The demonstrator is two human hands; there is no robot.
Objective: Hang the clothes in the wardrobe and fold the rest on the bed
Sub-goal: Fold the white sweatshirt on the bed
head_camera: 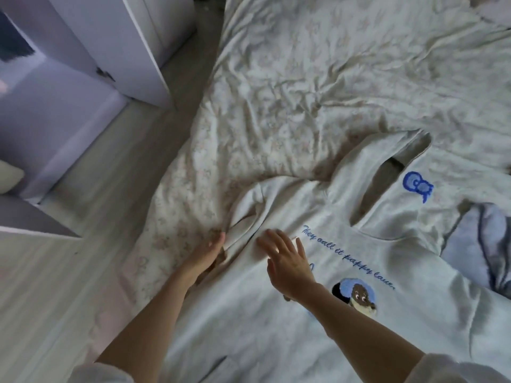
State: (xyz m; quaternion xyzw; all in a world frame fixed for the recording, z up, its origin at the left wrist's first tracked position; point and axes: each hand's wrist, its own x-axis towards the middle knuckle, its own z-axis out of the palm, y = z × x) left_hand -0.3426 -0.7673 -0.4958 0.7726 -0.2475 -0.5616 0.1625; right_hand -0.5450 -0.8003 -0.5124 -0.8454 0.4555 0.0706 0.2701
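A light grey hoodie point(326, 313) with blue script, a cartoon print and a blue logo on its hood lies spread face up on the bed point(304, 78). Its left sleeve point(246, 219) is bunched near the bed's edge. My left hand point(206, 252) reaches along that sleeve's edge with its fingertips at the fold; whether it pinches the cloth is hidden. My right hand point(287, 258) hovers or rests flat on the chest of the hoodie, fingers straight and spread.
A crumpled floral duvet covers the bed. A blue-grey garment point(478, 244) lies at the right edge beside the hoodie. The white wardrobe point(91, 64) with an open door stands at the left, across a strip of pale floor point(83, 258).
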